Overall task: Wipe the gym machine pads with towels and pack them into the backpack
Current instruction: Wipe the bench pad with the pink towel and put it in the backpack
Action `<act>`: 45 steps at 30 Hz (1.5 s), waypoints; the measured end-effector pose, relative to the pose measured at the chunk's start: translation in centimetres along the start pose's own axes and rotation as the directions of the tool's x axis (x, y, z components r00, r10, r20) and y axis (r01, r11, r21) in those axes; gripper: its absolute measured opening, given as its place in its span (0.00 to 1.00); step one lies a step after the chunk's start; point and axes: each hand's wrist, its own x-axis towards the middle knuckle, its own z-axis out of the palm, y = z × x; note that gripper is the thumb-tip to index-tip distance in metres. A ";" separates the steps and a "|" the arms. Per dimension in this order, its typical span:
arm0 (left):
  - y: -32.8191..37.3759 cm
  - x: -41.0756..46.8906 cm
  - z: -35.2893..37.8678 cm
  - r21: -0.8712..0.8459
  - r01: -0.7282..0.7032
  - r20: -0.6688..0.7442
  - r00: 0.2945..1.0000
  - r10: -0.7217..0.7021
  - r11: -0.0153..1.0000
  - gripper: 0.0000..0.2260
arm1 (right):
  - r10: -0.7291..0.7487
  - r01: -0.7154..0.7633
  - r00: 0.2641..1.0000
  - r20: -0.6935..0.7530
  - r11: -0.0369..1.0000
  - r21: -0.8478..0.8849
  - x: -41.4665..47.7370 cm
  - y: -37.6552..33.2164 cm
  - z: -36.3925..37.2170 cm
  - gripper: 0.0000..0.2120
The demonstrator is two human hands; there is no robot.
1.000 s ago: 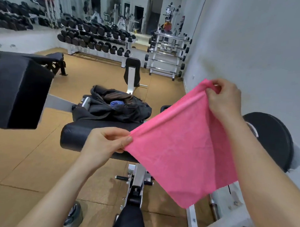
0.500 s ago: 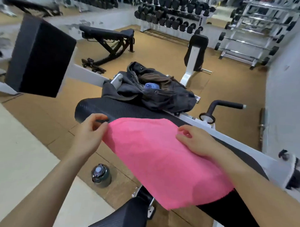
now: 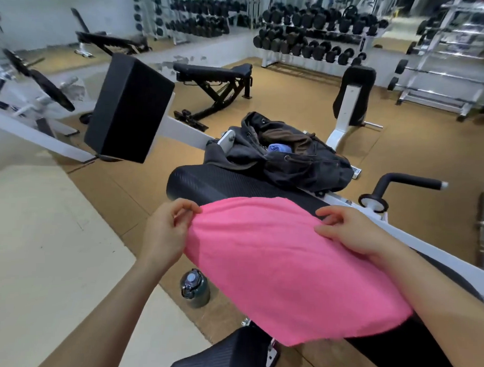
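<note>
A pink towel (image 3: 282,261) lies spread over the long black machine pad (image 3: 221,182) in front of me. My left hand (image 3: 166,231) pinches the towel's near-left corner between thumb and fingers. At the towel's far-right edge, my right hand (image 3: 351,232) holds the cloth with bent fingers. An open dark grey backpack (image 3: 312,166) sits at the far end of the same pad. A blue towel (image 3: 279,148) shows inside it.
A square black pad (image 3: 128,108) on a white arm juts out at the left. A water bottle (image 3: 194,288) stands on the floor under the pad. A black handle (image 3: 408,182) sticks up at right. An adjustable bench (image 3: 211,72) and dumbbell racks (image 3: 309,43) stand behind.
The towel, held up in the air by two corners a second ago, has come down and now drapes over the pad. My view has swung down and left.
</note>
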 end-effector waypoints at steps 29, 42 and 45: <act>8.8 12.5 10.4 0.600 -0.257 0.408 0.913 -0.013 0.758 0.10 | -0.188 0.196 0.977 0.098 0.977 -0.085 12.7 -5.2 5.1 0.03; 8.0 16.7 12.7 0.536 -0.278 0.561 0.823 -0.090 0.797 0.01 | -0.043 -0.046 0.939 0.340 0.967 0.250 15.5 -4.6 3.0 0.07; 8.5 16.8 12.9 0.501 -0.330 0.574 0.818 -0.022 0.800 0.02 | -0.067 0.049 0.972 0.224 0.995 0.083 17.0 -4.7 3.8 0.03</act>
